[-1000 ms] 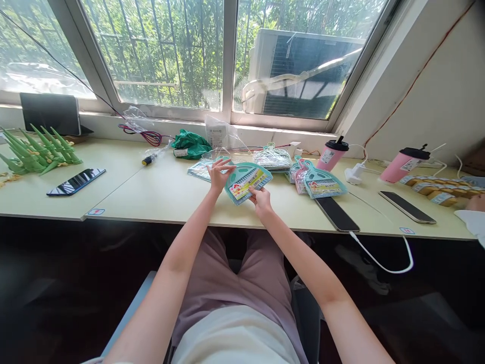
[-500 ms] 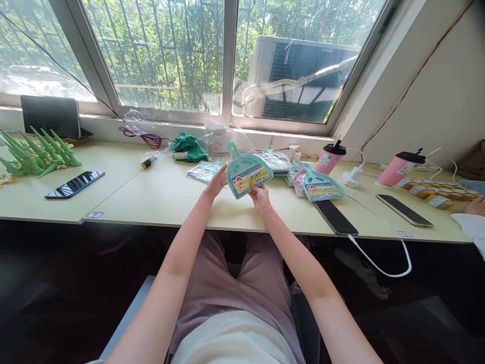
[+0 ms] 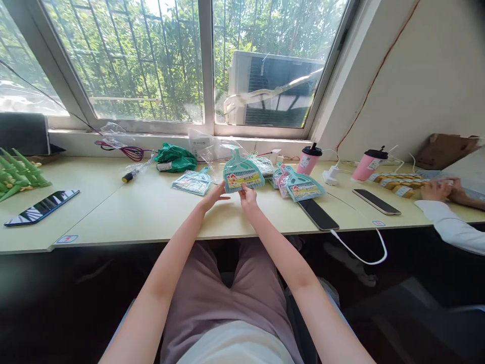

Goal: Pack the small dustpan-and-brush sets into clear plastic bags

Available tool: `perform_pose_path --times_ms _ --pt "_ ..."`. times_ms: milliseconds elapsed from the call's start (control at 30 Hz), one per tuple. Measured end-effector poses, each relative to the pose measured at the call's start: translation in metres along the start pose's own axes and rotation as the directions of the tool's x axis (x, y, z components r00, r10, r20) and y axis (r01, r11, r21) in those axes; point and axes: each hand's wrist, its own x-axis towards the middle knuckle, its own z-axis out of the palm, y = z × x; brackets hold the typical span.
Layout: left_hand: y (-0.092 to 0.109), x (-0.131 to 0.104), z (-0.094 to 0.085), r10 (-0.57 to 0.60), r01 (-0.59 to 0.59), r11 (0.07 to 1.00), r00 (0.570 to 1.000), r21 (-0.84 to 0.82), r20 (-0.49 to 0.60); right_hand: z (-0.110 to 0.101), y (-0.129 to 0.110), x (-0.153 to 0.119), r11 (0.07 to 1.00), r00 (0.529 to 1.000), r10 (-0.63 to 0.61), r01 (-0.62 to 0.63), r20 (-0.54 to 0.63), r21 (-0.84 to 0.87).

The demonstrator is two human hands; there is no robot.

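In the head view my right hand (image 3: 248, 197) pinches the lower edge of a mint-green mini dustpan (image 3: 243, 167) with a yellow printed label, its handle pointing up. My left hand (image 3: 212, 197) is by the dustpan's lower left corner with its fingers stretched out. Whether it touches the corner I cannot tell. Left of it lies a flat stack of mint-green mini dustpans (image 3: 192, 182) in clear wrap. To the right, green and pink dustpans (image 3: 303, 185) overlap in a pile. Behind the held one is a further pile of dustpans (image 3: 262, 165).
A black phone (image 3: 319, 214) with a white cable lies partly under the right pile. Pink cups (image 3: 305, 161) and a charger (image 3: 330, 176) stand behind it. A green bag (image 3: 175, 157) and screwdriver (image 3: 129, 176) lie at back left. A co-worker's hand (image 3: 435, 190) is far right.
My left hand's fingers have opened and dropped from the dustpan's side towards its lower corner. The dustpan is slightly lower in my right hand. The view has turned right, and a co-worker's hands show.
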Motion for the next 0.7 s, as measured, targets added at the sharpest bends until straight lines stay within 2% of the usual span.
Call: perform_pose_path --times_ms 100,167,233,367,500,533,600,700 --pt "-0.002 0.007 -0.007 0.055 -0.068 0.995 0.984 -0.071 -0.172 0.003 0.002 0.000 0.999 0.998 0.028 -0.027 -0.052 0.037" --pt "0.000 0.008 -0.011 0.094 -0.117 0.990 0.966 -0.083 -0.241 0.002 0.005 0.000 0.999 0.997 0.043 -0.041 -0.063 0.031" --pt "0.002 0.006 -0.012 0.107 -0.124 0.991 0.965 -0.056 -0.238 0.000 0.007 0.001 0.998 0.997 0.054 -0.054 -0.063 0.013" --pt "0.005 -0.001 -0.003 0.060 -0.059 0.998 0.984 0.008 -0.166 -0.003 0.005 0.008 0.999 0.998 0.040 -0.039 -0.046 0.026" --pt "0.007 -0.002 -0.003 0.033 -0.038 0.998 0.996 -0.052 -0.080 -0.006 -0.005 0.015 0.999 0.999 0.008 -0.006 -0.046 0.042" --pt "0.007 -0.001 -0.005 0.048 -0.056 0.995 0.994 -0.081 -0.100 -0.007 -0.007 0.016 1.000 1.000 0.007 -0.006 -0.029 0.027" --pt "0.009 0.001 -0.012 0.085 -0.115 0.984 0.974 -0.135 -0.212 -0.010 -0.009 0.015 0.999 0.999 0.030 -0.029 0.046 -0.020" --pt "0.016 0.004 -0.018 0.103 -0.182 0.964 0.929 -0.196 -0.355 -0.014 -0.008 0.009 0.980 0.973 0.150 -0.123 0.174 -0.156"
